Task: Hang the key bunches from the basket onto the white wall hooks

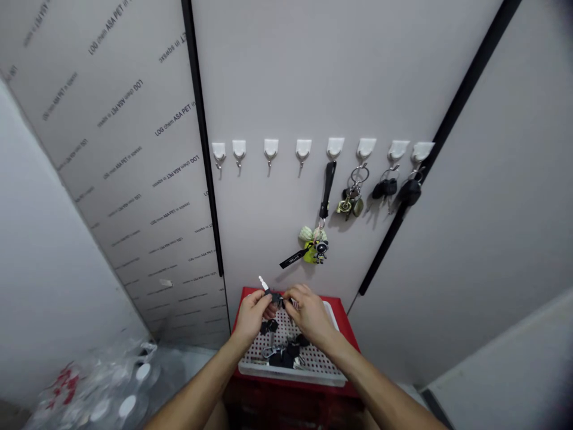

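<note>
Between thumb and fingers, my left hand (251, 315) grips a black-headed key (270, 294) whose silver blade points up and to the left. My right hand (310, 312) pinches the other end of the same small bunch, where a ring seems to be; its fingertips partly hide that part. Both hands are above a white perforated tray (290, 374). Inside it lie black keys (269, 326) at the left and a heap of black keys (286, 355) with a silver clasp (271, 351) nearer to me.
A row of white hooks (271, 147) runs along the pale cabinet door. Hanging at its right are a strap with charms (321, 251), a ring of brass keys (350, 203) and black keys (385, 189). The tray rests on a red stand (344, 319); wrapped bottles (128, 406) stand lower left.
</note>
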{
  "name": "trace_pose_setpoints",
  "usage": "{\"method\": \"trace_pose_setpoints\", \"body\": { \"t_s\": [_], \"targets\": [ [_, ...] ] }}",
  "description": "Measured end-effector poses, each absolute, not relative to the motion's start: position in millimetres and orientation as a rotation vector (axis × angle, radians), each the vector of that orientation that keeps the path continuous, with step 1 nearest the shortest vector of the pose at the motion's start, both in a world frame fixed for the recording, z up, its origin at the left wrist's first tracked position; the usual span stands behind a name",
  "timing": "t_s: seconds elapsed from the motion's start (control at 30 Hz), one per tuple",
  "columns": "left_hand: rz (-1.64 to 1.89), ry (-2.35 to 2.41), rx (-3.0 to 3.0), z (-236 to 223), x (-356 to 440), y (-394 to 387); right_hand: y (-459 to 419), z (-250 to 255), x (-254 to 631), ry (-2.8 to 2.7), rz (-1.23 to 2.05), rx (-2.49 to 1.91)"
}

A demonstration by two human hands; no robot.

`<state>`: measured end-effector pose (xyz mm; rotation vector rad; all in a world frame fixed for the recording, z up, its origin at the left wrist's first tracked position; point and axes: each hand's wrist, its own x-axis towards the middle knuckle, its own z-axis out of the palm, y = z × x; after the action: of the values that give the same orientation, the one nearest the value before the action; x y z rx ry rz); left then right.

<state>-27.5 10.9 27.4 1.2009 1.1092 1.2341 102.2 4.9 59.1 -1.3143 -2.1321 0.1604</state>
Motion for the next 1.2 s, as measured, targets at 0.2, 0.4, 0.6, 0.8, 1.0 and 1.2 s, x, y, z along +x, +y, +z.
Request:
{"method": "trace_pose_setpoints", "body": {
  "t_s": [0.2,0.4,0.6,0.8,1.0,1.2],
  "targets": [
    [1.43,1.17,1.438,58,-37,7,10,91,102,-2.098,0.414,-1.216],
    [1.309,0.878,1.609,108,-28,14,28,149,101,-1.82,0.706,-1.16],
    [1.483,0.825,1.586,181,-16,54,51,222,105,-1.692,0.443,-1.032],
    [1.672,0.915,1.675,240,0,85,74,273,107,-1.654,-0.085,-1.077],
    [1.687,1.163,1.731,246,6,101,88,281,103,-1.758,-0.411,-1.246],
    [1.666,1.214,1.793,233,-2,95,79,274,103,-1.782,-0.532,-1.18]
  ]
}}
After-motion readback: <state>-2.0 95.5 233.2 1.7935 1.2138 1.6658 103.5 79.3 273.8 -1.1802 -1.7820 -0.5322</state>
